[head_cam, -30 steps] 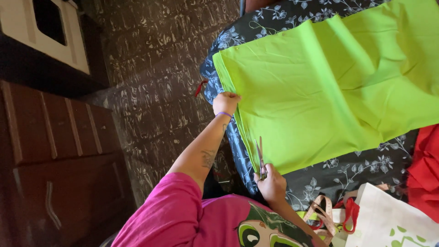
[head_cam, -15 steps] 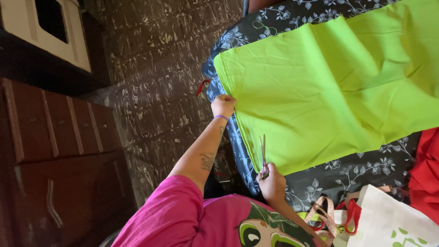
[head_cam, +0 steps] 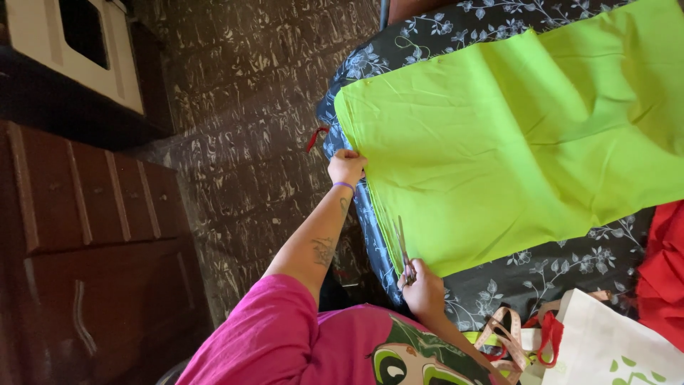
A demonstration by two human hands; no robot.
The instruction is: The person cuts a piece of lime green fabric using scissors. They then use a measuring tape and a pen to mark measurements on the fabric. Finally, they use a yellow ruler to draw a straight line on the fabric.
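the bright lime-green sheet of fabric (head_cam: 513, 135) fills the upper right. right hand (head_cam: 425, 289), lower centre, grips slim metal scissors (head_cam: 403, 249) along its near edge, pointing up-frame toward the left hand (head_cam: 347, 167), which pinches that edge.

soft, even indoor light, sharp focus, faint shadows, dim dark left side.

The lime-green fabric (head_cam: 513, 142) covers most of the floral-covered surface (head_cam: 541, 271), lying flat and unobstructed across its middle. At the right, red cloth (head_cam: 662, 278) and a white bag (head_cam: 613, 349) crowd the edge. Left of the surface, patterned floor (head_cam: 242, 142) lies open up to the wooden dresser (head_cam: 92, 242).
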